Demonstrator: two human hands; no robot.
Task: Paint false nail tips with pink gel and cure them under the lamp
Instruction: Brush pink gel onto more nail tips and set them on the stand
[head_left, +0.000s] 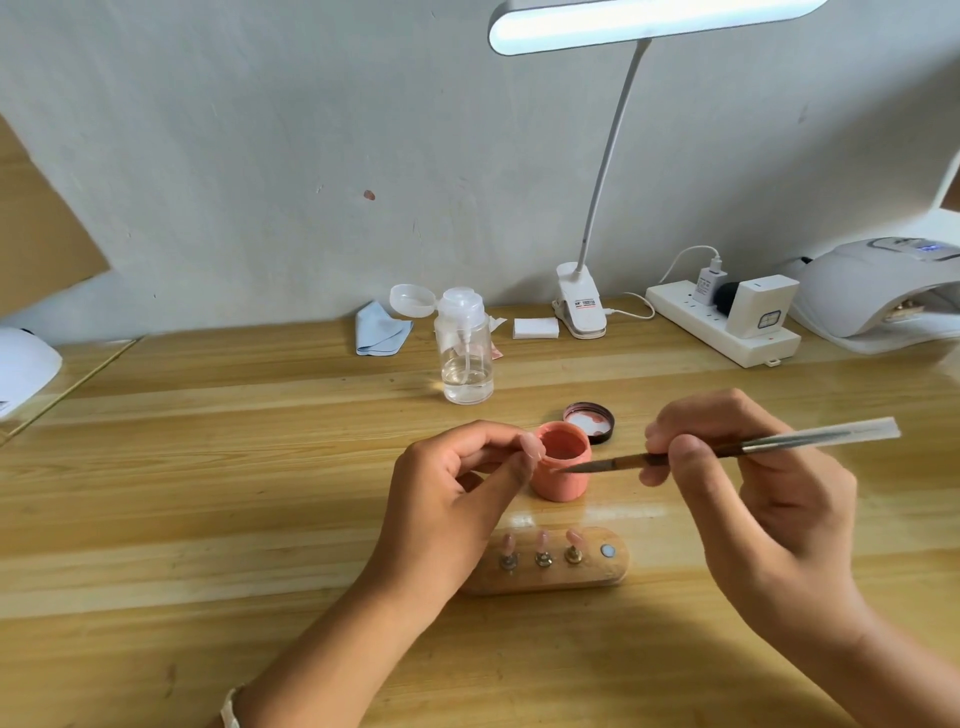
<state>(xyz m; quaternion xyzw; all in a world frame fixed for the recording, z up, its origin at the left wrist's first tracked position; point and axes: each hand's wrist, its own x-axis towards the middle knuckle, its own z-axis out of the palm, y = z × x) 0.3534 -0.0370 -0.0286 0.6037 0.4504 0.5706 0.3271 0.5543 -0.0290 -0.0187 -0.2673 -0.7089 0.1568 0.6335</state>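
left hand (452, 499): pinches a nail tip (531, 446) beside the pink jar (562, 480).
right hand (753, 493): fingers curled round a brush (727, 450), its tip at the jar's mouth.
stand (618, 569): three more tips (543, 540), left hand partly in front.
around: lid (588, 422), bottle (466, 358), cloth (379, 330), curing lamp (857, 291) far right.
writing: lamp clip (579, 309) label too small to read.

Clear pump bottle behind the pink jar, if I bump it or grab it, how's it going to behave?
The pump bottle looks tall and narrow, so a push near its top would probably tip it. Liquid fills only its lower part, so it is likely light to lift. Its flip cap stands open, so tipping might spill some.
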